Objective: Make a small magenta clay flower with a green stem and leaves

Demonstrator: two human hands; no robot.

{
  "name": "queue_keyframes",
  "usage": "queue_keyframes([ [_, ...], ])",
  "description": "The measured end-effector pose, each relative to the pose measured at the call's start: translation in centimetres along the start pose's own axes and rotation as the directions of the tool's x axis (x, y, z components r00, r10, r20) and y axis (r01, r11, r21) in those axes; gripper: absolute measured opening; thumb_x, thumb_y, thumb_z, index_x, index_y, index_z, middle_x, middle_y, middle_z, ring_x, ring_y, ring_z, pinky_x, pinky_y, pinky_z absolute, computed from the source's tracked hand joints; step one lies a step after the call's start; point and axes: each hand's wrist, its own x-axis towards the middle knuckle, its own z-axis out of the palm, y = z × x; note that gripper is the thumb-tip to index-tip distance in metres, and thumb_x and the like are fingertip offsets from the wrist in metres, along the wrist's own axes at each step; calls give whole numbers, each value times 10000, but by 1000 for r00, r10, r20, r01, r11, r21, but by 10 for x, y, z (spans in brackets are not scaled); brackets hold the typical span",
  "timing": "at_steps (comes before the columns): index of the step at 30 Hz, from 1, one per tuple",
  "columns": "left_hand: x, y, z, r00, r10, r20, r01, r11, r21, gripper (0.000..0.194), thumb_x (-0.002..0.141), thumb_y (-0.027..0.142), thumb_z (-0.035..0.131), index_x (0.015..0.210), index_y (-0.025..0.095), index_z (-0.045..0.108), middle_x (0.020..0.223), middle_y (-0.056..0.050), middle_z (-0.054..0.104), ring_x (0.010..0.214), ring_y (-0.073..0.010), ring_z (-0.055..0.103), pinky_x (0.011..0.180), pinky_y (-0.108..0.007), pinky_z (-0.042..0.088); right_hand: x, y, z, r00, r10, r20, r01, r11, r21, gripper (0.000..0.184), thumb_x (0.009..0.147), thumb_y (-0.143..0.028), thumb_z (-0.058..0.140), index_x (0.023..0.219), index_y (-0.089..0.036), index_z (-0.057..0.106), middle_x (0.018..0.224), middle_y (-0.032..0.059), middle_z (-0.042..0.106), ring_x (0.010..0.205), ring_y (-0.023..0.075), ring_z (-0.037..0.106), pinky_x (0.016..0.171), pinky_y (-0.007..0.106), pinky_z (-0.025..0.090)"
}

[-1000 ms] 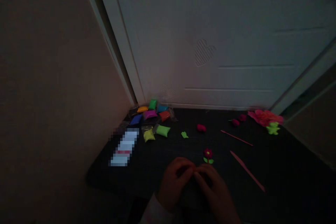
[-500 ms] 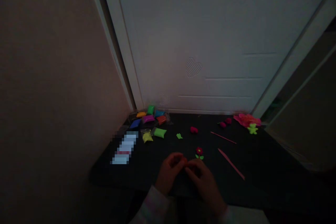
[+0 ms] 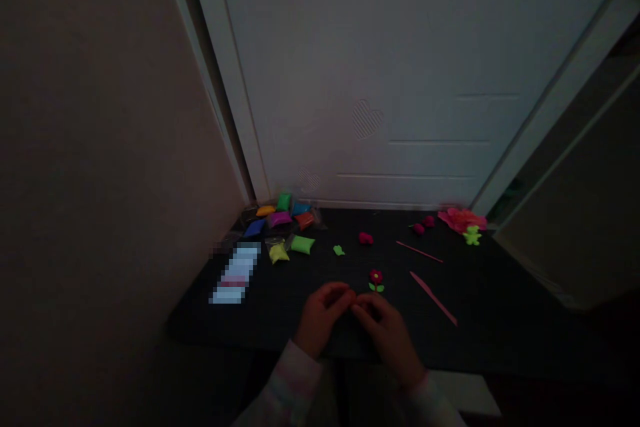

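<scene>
Close to the table's near edge, my left hand [image 3: 320, 317] and my right hand [image 3: 387, 327] meet with their fingertips pinched together. Between them is a small orange-red piece of modelling clay [image 3: 353, 297], mostly covered by the fingers. Just beyond my right hand lies a clay flower [image 3: 376, 277] with red petals, a yellow centre and green leaves. Farther back rest a small light-green clay piece [image 3: 339, 250] and a magenta clay lump [image 3: 366, 239]. To the right of the flower is a pink modelling knife [image 3: 433, 298], with a thin pink stick [image 3: 419, 251] behind it.
Several bagged clay packets [image 3: 280, 218] cluster at the back left, near a pixelated bright panel [image 3: 235, 273]. Cherry-like magenta clay balls [image 3: 419, 229], a pink crumpled piece [image 3: 461, 219] and a yellow-green bear shape [image 3: 471, 235] lie back right. A white door [image 3: 300, 80] borders the dark table [image 3: 225, 327].
The view has shifted slightly, so the table things appear a little higher and farther left. Both hands stay together, still pinching the clay, with slightly changed finger positions.
</scene>
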Motion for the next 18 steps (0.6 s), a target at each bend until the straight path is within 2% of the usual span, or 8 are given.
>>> queue_keyframes([
  [8,-1,-2,-4,998,-47,36,48,998,-37,361,597,277,697,922,145,615,890,-91,675,866,-208,607,806,-323,434,-1,3,0,1000,31,-1,-31,999,-12,173,678,-355,589,710,-186,607,611,-27,529,592,130,481,565,241,363],
  [18,-2,2,-4,998,-46,41,47,999,-12,274,593,253,695,841,146,652,839,-62,680,838,-203,603,788,-299,433,0,2,0,998,62,26,-62,998,-15,160,669,-337,592,701,-181,579,602,-34,501,570,121,465,547,238,357],
])
